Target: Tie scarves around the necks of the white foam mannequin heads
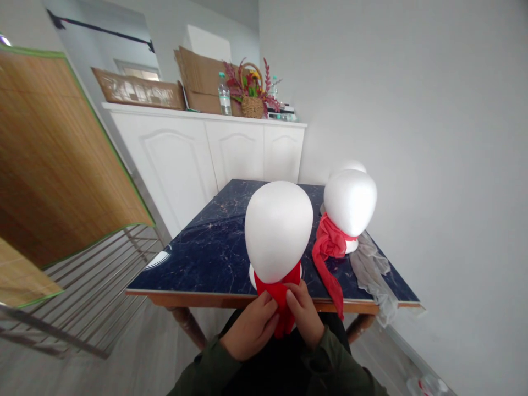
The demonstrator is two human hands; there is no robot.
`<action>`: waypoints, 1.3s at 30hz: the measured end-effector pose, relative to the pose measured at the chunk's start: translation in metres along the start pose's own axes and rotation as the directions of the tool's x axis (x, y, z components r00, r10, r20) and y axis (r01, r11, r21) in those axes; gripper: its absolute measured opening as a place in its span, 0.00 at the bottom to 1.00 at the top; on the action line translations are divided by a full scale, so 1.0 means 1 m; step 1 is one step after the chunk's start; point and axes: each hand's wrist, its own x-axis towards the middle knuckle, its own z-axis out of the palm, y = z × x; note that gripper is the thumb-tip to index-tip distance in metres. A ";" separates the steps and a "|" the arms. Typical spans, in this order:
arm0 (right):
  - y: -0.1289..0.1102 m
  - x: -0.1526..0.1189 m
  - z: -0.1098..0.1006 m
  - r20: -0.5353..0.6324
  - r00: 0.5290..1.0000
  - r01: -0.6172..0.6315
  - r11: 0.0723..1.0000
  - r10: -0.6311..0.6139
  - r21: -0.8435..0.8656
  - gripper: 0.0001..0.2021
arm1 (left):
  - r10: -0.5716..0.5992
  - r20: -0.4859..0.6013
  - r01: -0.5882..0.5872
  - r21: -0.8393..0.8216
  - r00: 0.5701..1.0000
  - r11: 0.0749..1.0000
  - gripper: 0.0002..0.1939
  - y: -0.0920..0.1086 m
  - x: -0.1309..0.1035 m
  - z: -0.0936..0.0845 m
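A white foam head (279, 231) stands upright near the front edge of the dark blue table. Round its neck lies a red scarf (277, 293), its ends hanging down at the front over the edge. My left hand (254, 325) pinches the scarf from the left, just below the head's chin. From the right, my right hand (304, 312) grips the same scarf, its fingers bent over the cloth. Both hands are close together at the neck, with red cloth between them. The lower scarf ends are partly hidden behind my left hand.
Another white foam head (350, 202) with a red scarf (329, 240) stands right, a further one behind it. Grey sheer cloth (369, 264) hangs off the table (206, 242). A metal rack (94, 286) is left; a white cabinet (173, 165) stands behind.
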 end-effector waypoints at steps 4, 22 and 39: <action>-0.004 0.003 -0.007 0.115 0.993 -0.004 0.999 0.009 -0.049 0.20 | 0.102 0.130 -0.124 0.176 0.986 0.977 0.18 0.011 0.017 0.000; -0.032 0.015 -0.023 0.321 0.901 -0.432 0.677 0.292 0.596 0.19 | -0.264 -0.092 0.257 -0.077 0.960 0.963 0.11 -0.005 0.044 -0.001; 0.010 0.018 -0.012 0.013 0.932 -0.330 0.834 0.362 0.442 0.13 | -0.450 0.147 0.372 -0.802 0.881 0.468 0.17 0.004 0.042 -0.002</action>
